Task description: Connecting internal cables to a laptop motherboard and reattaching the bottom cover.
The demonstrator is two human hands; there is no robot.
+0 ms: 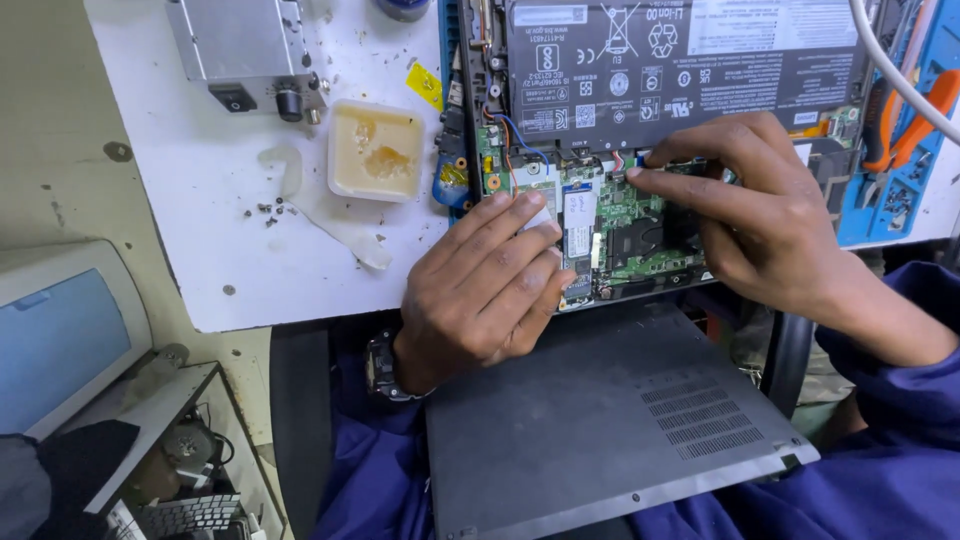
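we see the opened laptop (640, 130) at upper centre on the white tabletop (230, 220); our right hand (760, 215) pinches a small connector (632, 166) just above the green circuit board (630, 225), while our left hand (485, 290) rests flat, fingers together, at the board's left edge.

We laid our left hand (480, 290) flat, palm down, on the near edge of the opened laptop (620, 220), fingers together and stretched toward its circuit board, wrist bent back toward us. Our right hand (760, 215) arched over the board from the right, forefinger and thumb pinched close at their tips, forearm running off rightward.
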